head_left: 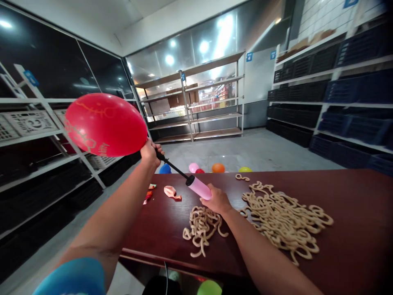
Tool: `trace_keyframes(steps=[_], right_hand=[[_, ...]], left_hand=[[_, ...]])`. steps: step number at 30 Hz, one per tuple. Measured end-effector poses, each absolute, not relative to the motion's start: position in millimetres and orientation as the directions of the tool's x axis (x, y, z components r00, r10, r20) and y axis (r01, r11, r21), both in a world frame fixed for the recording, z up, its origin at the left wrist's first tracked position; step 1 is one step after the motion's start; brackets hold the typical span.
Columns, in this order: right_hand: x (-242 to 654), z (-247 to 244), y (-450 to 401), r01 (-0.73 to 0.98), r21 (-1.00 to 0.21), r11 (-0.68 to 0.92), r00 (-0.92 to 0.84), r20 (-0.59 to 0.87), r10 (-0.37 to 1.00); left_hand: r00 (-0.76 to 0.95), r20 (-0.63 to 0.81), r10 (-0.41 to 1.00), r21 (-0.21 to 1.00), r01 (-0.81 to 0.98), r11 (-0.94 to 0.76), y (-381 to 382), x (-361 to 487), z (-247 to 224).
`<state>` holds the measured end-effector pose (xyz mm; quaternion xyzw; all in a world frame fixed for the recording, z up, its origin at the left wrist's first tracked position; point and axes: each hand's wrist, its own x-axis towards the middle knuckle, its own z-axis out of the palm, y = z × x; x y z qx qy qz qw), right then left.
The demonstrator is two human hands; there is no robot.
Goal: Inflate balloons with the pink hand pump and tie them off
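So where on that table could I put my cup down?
On the table, the widest bare patch lies right of the large beige heap. Another lies left of the small beige heap, nearer than the limp balloons. Crowded: both heaps, and the middle, where the right hand holds the pink pump.

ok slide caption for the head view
Left hand holding an inflated red balloon, right hand around a pink pump, above a dark table.

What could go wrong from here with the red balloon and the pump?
The red balloon looks large and round, so more air might burst it. Its narrow end is at the left fingers, so a looser hold could let it slip off the pump. The right forearm passes between two piles of tan curly pieces and might sweep some aside.
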<state>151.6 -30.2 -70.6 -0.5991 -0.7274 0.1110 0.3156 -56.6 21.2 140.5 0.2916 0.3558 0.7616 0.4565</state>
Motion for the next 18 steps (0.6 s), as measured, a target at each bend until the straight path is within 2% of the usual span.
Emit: trace_keyframes(steps=[10,14,18], right_hand=[[154,-74,-30,0.811,-0.519,0.270,-0.075,0.365,0.928],[154,-70,-30,0.810,-0.521,0.267,-0.073,0.362,0.929],[153,-67,-31,0.800,-0.526,0.288,-0.087,0.373,0.924]], left_hand=[[-0.331,0.019,0.943,0.848,-0.495,-0.191,18,18,57],[-0.317,0.023,0.948,0.835,-0.516,-0.193,17,6,65],[-0.361,0.057,0.931,0.831,-0.500,-0.245,16,-29,104]])
